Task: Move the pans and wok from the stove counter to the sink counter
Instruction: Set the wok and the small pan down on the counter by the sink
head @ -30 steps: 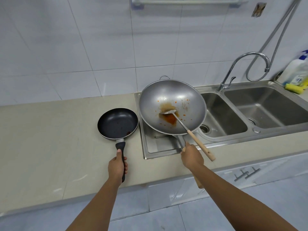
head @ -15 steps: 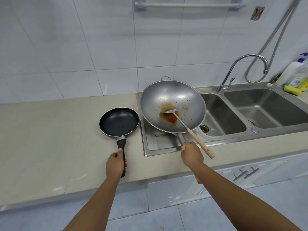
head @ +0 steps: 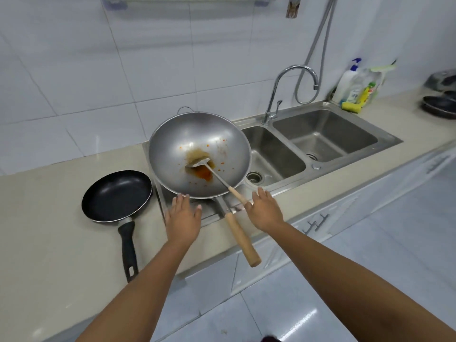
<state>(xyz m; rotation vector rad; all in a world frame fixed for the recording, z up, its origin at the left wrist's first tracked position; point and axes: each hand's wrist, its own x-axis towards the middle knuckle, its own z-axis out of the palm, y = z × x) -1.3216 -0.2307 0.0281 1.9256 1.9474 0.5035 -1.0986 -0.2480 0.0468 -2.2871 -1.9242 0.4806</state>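
Note:
A steel wok [head: 197, 144] with orange sauce and a spatula [head: 217, 178] in it rests on the sink's drainboard, its wooden handle [head: 241, 240] jutting over the counter edge. Left of it a black frying pan [head: 116, 195] lies on the beige counter, handle toward me. My left hand [head: 182, 218] hovers open just below the wok's near rim, holding nothing. To the right of the wok handle, my right hand [head: 265, 209] is open too, fingers spread, beside the spatula's wooden grip. More dark pans [head: 438, 104] sit far right on the counter.
A double steel sink [head: 328, 137] with a curved faucet [head: 291, 90] lies right of the wok. Soap bottles [head: 355, 85] and a yellow sponge [head: 350, 106] stand behind it. White cabinets and a tiled floor are below the counter edge.
My left hand let go of the frying pan handle and moved right, toward the wok. My right hand released the wok handle and opened. The view shifted, showing more pans far right.

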